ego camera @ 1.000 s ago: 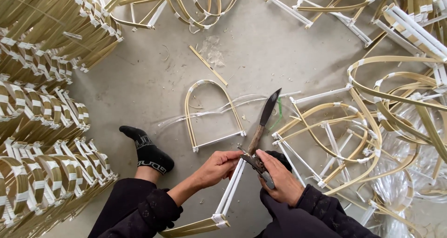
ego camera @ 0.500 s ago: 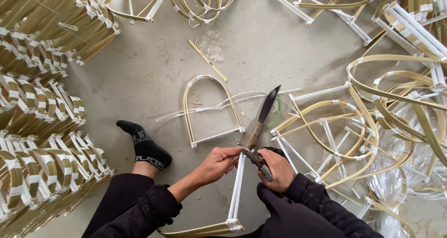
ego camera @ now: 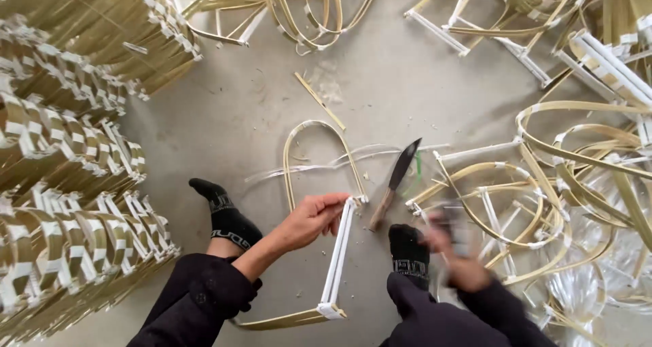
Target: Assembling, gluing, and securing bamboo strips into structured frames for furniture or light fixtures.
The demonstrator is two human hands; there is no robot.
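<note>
White-taped bamboo frame (ego camera: 337, 259) held upright over floor.

1. A bare grey concrete floor (ego camera: 251, 109) fills the middle, scuffed and dotted with small pale chips.
2. Stacks (ego camera: 61, 170) of bound bamboo strips line the left side.
3. Loose bent frames (ego camera: 577, 163) pile up at the right and top.
4. The light is even and soft.

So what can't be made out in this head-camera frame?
- Right hand: motion-blurred, so its grip and anything in it can't be told.
- Bamboo frame held by the left hand: its lower curve runs behind the sleeve and off the bottom edge.
- Stacked frames: cut off by the left edge.
</note>
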